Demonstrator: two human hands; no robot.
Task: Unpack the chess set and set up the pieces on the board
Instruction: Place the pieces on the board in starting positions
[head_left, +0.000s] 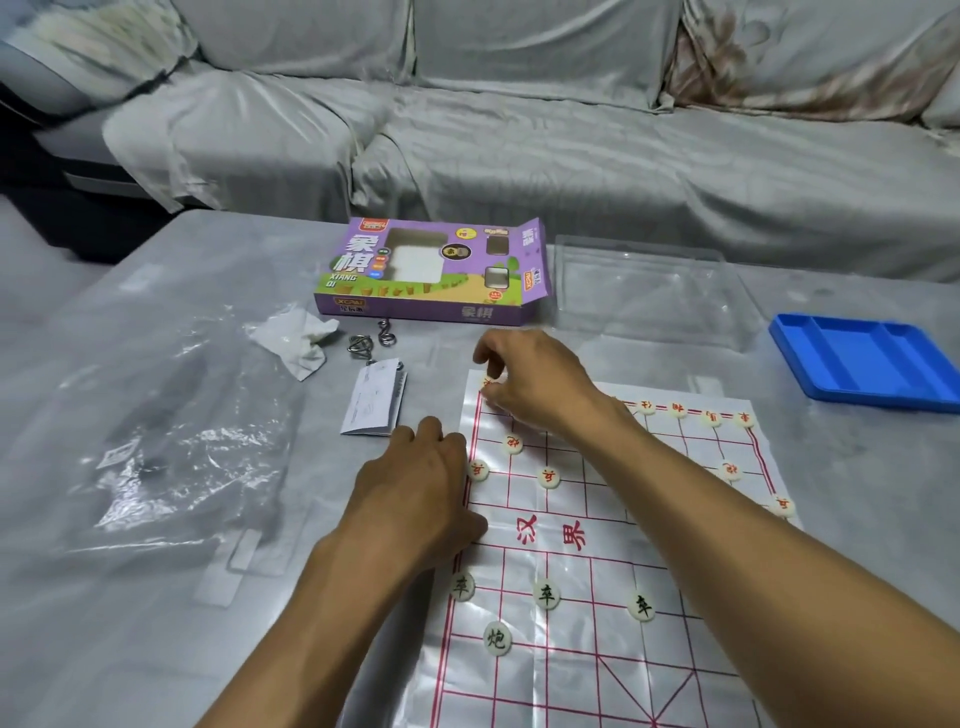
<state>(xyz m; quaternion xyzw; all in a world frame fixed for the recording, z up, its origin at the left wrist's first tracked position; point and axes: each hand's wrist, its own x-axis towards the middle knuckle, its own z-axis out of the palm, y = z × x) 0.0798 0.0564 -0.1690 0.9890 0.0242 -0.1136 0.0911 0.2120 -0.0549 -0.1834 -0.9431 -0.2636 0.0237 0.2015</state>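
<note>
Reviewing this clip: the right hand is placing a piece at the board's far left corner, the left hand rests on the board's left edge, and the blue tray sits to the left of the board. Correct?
Not quite. In the head view the blue tray sits to the right of the board, not the left. The rest holds: the right hand pinches a piece at the far left corner, and the left hand rests on the board's left edge.

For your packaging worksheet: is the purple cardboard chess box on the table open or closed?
Open. The purple cardboard chess box lies flat with its right end flap swung outward, not tucked in.
</note>
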